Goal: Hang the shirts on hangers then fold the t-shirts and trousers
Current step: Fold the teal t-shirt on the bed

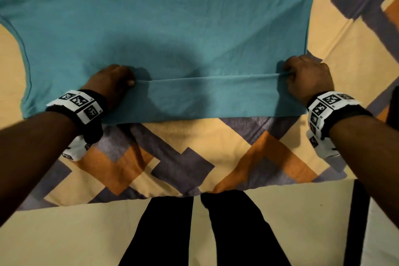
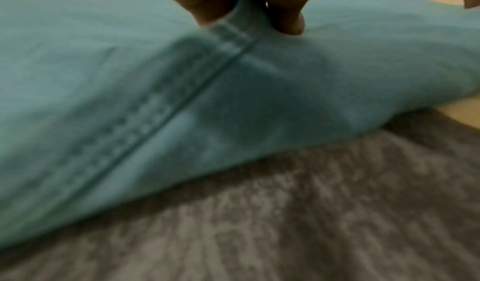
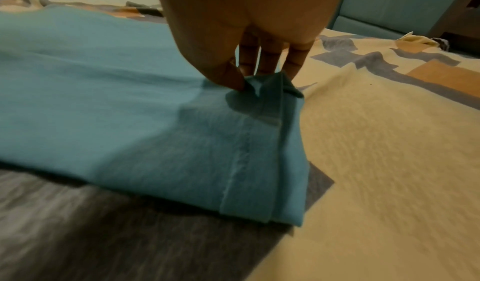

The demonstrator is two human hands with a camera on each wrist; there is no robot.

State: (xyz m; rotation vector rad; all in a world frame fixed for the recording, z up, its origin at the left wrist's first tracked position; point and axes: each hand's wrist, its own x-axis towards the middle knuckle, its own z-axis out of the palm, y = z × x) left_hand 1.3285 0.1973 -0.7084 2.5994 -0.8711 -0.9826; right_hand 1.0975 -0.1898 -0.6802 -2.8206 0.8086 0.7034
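Note:
A teal t-shirt (image 1: 164, 28) lies spread flat on the patterned bedcover (image 1: 194, 153), its neckline at the far left. Its near side edge is turned over into a narrow fold (image 1: 205, 97) that lies on the body. My left hand (image 1: 127, 81) pinches the left end of that turned edge, thumb and fingers closed on the seam (image 2: 233, 37). My right hand (image 1: 289, 74) pinches the right end at the hemmed corner (image 3: 270, 86). The cloth is stretched taut between both hands, slightly lifted.
The bedcover carries orange, grey and cream blocks and ends near my body. My dark trouser legs (image 1: 168, 233) stand on a cream floor (image 1: 64, 233) below. A teal upholstered piece (image 3: 394, 2) stands beyond the bed's far corner.

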